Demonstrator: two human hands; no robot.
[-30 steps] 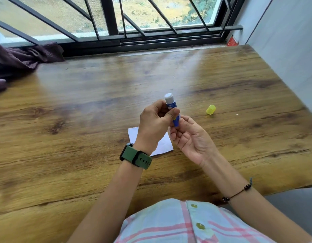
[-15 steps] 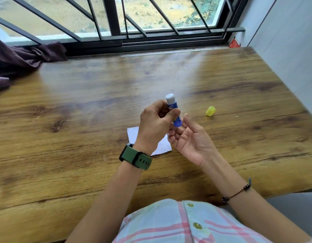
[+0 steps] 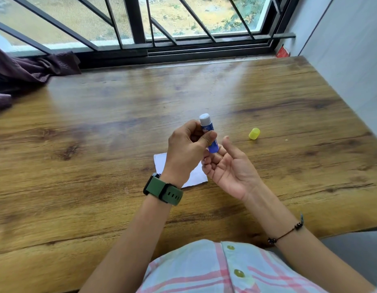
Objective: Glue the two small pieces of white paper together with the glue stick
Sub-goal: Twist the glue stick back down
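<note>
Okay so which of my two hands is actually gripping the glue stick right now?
The left hand, the one with the green watch, pinches the glue stick. The right hand lies open, palm up, beside the stick's base.

Glue stick (image 3: 207,132): blue, uncapped, white tip up, slightly tilted, held above table. Yellow cap (image 3: 254,134) on table. White paper (image 3: 195,176) flat below.

Soft daylight from the window (image 3: 141,22) glares on the table (image 3: 77,127); edges bend, details perhaps slightly blurred.
</note>
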